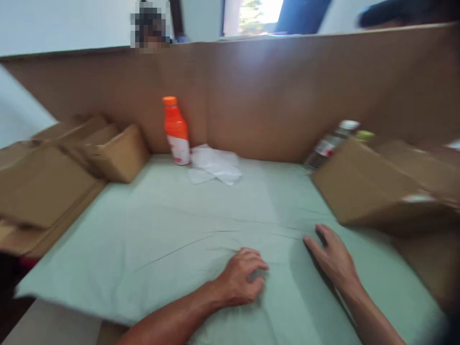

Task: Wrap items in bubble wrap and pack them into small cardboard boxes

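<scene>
My left hand (243, 277) rests on the pale green cloth (161, 239) with its fingers loosely curved. A gap shows between its thumb and fingers, and nothing is in it. To the right, my right hand (334, 256) is above or on the same cloth, thumb and fingers apart, and holds nothing. Its nearest object is the cardboard box (370, 187) on the right. Farther back, an orange bottle (176, 129) with a white lower label stands upright, beside some white sheets (217, 164) lying flat and overlapping.
A tall cardboard wall (251, 96) closes off the back. Cardboard boxes (46, 182) line the left side. Behind the right box leans a clear bottle (332, 143) with a white cap, next to something yellow-green (364, 136). Beyond the wall is a person (149, 26).
</scene>
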Motion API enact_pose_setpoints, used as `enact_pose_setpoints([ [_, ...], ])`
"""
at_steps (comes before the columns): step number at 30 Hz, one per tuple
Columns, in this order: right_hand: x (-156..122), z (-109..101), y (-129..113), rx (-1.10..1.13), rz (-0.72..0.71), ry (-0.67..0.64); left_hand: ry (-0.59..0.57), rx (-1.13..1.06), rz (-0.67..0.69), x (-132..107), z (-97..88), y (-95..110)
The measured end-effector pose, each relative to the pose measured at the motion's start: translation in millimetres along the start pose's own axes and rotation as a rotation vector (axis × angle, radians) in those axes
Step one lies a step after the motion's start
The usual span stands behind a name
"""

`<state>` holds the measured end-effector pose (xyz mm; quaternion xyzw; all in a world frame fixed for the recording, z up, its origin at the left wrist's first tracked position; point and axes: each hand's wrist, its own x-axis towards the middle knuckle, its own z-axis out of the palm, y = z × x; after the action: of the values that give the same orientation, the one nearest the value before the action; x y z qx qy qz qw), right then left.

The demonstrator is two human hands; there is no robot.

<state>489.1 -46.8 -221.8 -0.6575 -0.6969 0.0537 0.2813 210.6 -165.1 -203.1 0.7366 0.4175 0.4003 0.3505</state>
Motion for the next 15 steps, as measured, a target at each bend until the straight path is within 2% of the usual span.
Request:
enact_pose_setpoints([
  [2,-5.1,33.3,-16.0,-0.012,-0.257,-0.054,-0.056,0.080,-0.041,6.2,-2.5,0.3],
  [5,-16.1,77.5,-74.9,0.041,-0.571,-0.097,-0.242,0.135,-0.063,2.7,-17.8,10.1],
  [7,-22.8,98.0,-124.2,0.067,-0.695,-0.121,-0.370,0.122,-0.002,-8.4,-41.8,19.7],
  [8,-24.8,106.0,-147.4,0.076,-0.736,-0.133,-0.381,0.133,0.035,-14.7,-60.1,22.9],
  [9,-26.0,112.6,-168.0,0.086,-0.767,-0.142,-0.330,0.178,0.056,-20.2,-83.0,24.2],
  [10,-26.7,118.0,-185.4,0.097,-0.792,-0.150,-0.222,0.250,0.059,-23.9,-110.6,23.4],
  [11,-27.1,122.3,-199.2,0.109,-0.815,-0.157,-0.055,0.365,0.031,-25.5,-142.3,20.5],
  [12,-27.4,125.4,-209.6,0.120,-0.832,-0.162,0.155,0.513,-0.043,-24.5,-177.3,16.2],
  [13,-27.7,127.5,-216.7,0.127,-0.845,-0.167,0.298,0.587,-0.105,-21.3,-214.5,10.9],
  [15,-28.5,128.5,-224.0,0.131,-0.851,-0.170,0.499,0.681,-0.188,-10.0,-290.2,-0.2],
])
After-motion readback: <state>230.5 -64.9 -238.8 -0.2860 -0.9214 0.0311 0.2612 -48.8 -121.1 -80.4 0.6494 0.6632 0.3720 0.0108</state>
